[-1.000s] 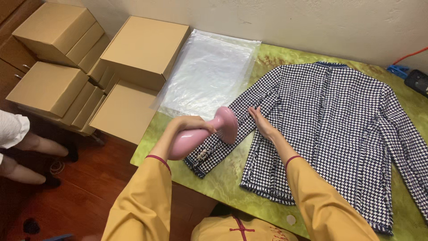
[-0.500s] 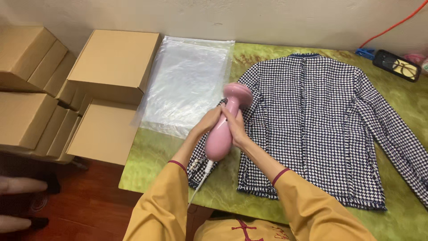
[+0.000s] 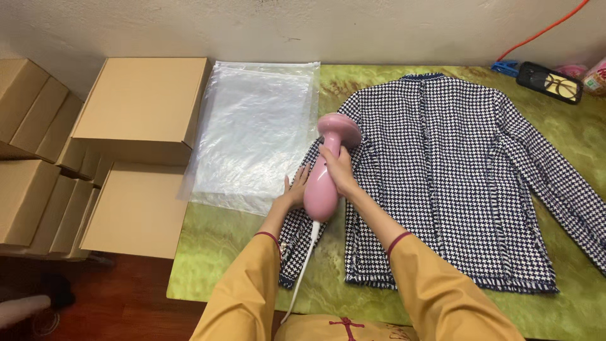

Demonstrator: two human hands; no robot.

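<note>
A black-and-white houndstooth jacket (image 3: 442,170) lies flat, front up, on a green table (image 3: 214,252). My right hand (image 3: 339,172) grips the body of a pink handheld steamer (image 3: 320,192). The steamer's round head points away from me over the jacket's left sleeve. Its white cord (image 3: 303,268) trails toward me off the table edge. My left hand (image 3: 294,189) rests flat on the sleeve just left of the steamer, fingers spread, holding nothing. Both my arms are in mustard-yellow sleeves.
A clear plastic bag (image 3: 252,136) lies flat left of the jacket. Several closed cardboard boxes (image 3: 142,104) are stacked beyond the table's left edge. A black case with glasses (image 3: 549,82) and an orange cable (image 3: 543,31) sit at the far right corner.
The steamer passed from my left hand to my right. My left hand let go and settled flat on the sleeve. The steamer's head now points away from me.
</note>
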